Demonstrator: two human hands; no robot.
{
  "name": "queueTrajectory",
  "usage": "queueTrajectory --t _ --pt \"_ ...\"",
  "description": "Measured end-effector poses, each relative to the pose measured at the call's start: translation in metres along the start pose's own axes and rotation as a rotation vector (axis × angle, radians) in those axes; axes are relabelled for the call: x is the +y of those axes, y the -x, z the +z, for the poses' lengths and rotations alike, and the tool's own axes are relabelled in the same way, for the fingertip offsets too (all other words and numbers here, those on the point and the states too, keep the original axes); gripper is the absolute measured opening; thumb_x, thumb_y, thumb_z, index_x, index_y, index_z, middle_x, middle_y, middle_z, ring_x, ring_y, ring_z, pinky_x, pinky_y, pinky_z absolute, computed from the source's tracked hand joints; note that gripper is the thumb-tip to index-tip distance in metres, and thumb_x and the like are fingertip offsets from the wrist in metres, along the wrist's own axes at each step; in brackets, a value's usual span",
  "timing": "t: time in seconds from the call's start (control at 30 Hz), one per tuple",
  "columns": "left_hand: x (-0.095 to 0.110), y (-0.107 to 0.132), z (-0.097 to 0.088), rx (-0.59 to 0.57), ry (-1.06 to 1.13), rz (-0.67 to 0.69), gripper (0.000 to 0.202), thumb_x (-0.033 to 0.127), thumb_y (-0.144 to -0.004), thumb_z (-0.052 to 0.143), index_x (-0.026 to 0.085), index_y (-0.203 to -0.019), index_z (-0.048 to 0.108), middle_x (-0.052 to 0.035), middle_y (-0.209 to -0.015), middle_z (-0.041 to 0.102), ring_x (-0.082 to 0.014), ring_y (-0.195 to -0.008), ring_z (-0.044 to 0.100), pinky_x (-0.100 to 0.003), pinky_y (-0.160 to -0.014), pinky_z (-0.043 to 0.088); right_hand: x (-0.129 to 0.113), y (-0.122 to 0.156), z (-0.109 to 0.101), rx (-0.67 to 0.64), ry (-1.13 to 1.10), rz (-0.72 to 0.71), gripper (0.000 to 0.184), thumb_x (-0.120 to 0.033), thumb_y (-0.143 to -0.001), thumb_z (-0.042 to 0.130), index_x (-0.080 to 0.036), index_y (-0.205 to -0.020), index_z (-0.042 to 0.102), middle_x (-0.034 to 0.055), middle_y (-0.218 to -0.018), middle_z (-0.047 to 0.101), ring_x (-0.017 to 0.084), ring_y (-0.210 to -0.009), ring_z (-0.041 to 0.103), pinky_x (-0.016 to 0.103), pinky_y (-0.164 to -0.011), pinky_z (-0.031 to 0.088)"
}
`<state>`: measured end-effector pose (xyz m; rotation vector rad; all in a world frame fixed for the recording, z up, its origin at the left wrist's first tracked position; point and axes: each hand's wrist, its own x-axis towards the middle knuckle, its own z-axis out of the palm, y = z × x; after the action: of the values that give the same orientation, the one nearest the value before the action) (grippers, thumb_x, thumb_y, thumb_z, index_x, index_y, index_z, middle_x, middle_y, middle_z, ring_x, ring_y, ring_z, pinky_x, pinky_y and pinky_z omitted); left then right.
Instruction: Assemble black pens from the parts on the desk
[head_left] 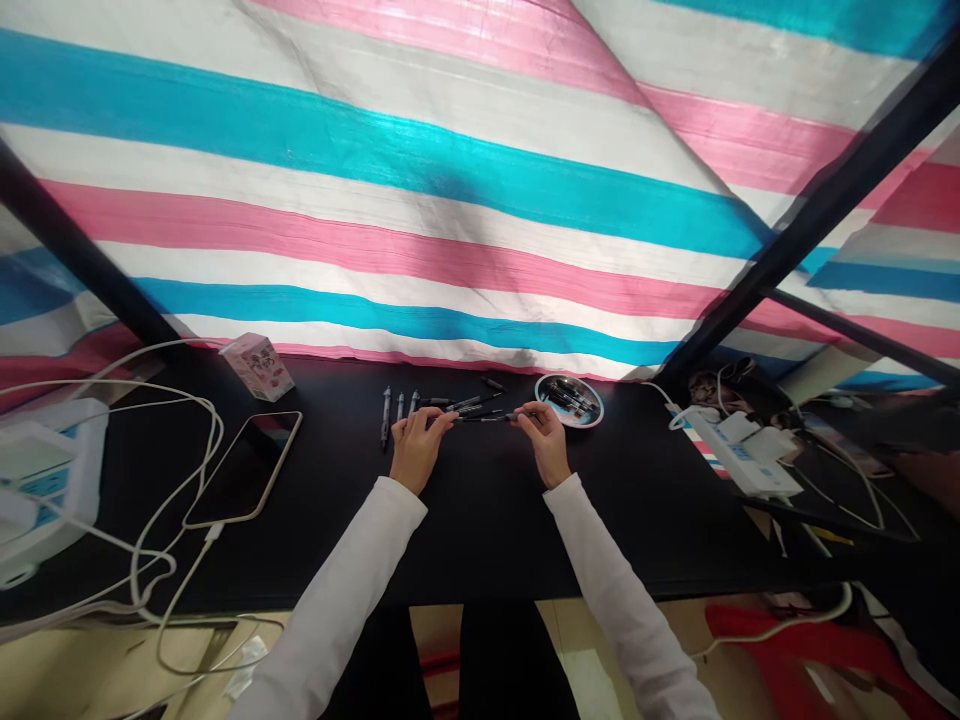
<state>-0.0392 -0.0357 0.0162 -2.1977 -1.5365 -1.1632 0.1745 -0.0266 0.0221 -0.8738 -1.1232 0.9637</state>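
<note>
My left hand (417, 446) is closed in a pinch on one end of a thin pen refill (484, 418). At the refill's other end, my right hand (547, 442) pinches a dark pen barrel (514, 417), mostly covered by the fingers. Whether the refill sits inside the barrel is too small to tell. Several loose pen parts (469, 404) lie just beyond the hands, and a short dark piece (493, 383) rests farther back. Left of my left hand, a few grey pens (386, 415) stand in a row, lying flat on the table. A white-rimmed round dish (601, 408) holding several dark pen parts is beside my right hand.
On the black table (480, 530), a phone (247, 468) with a charging cable lies left, near a small pink box (258, 367). White power strips (52, 490) with tangled cables occupy the left end; another strip (750, 458) is at right. A striped sheet (420, 240) hangs behind.
</note>
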Motion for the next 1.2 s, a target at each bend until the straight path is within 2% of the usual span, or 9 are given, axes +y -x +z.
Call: queueTrajectory --t 0.57,0.8,1.0,1.2 --pt "0.0006 0.0007 0.0000 -0.022 0.012 -0.002 0.020 0.022 -0.092 0.046 0.028 -0.103 0.061 -0.0032 -0.097 0.060 -0.0159 -0.086 0.056 -0.034 -0.078 0.028 -0.0038 0.0035 0.0040 -0.045 0.080 -0.032 0.022 -0.035 -0.072 0.067 -0.022 -0.087 0.057 0.0026 -0.091 0.062 0.017 -0.086 0.061 0.037 -0.084 0.051" --pt "0.0006 -0.0001 0.0012 -0.047 0.047 0.004 0.018 0.024 -0.092 0.047 0.028 -0.102 0.061 -0.0023 -0.096 0.058 -0.0167 -0.087 0.056 -0.033 -0.077 0.030 -0.0017 0.0037 0.0028 -0.076 0.106 0.018 0.023 -0.036 -0.069 0.070 -0.021 -0.082 0.058 0.0032 -0.090 0.065 0.019 -0.091 0.062 0.038 -0.086 0.049" --pt "0.0014 0.0003 0.0018 -0.111 0.092 0.022 0.019 0.024 -0.093 0.044 0.026 -0.102 0.060 -0.0027 -0.094 0.058 -0.0153 -0.087 0.055 -0.032 -0.078 0.028 -0.0006 0.0040 -0.0002 -0.116 0.056 0.059 0.019 -0.031 -0.069 0.071 -0.021 -0.079 0.058 0.0024 -0.091 0.066 0.017 -0.088 0.062 0.035 -0.083 0.049" --pt "0.0040 0.0034 0.0064 -0.241 0.182 0.165 0.020 0.021 -0.093 0.042 0.023 -0.106 0.057 -0.0028 -0.095 0.058 -0.0142 -0.088 0.054 -0.029 -0.078 0.030 0.0035 0.0089 0.0066 -0.275 0.143 0.086 0.019 -0.033 -0.068 0.071 -0.020 -0.077 0.060 0.0041 -0.090 0.067 0.018 -0.088 0.063 0.037 -0.085 0.048"
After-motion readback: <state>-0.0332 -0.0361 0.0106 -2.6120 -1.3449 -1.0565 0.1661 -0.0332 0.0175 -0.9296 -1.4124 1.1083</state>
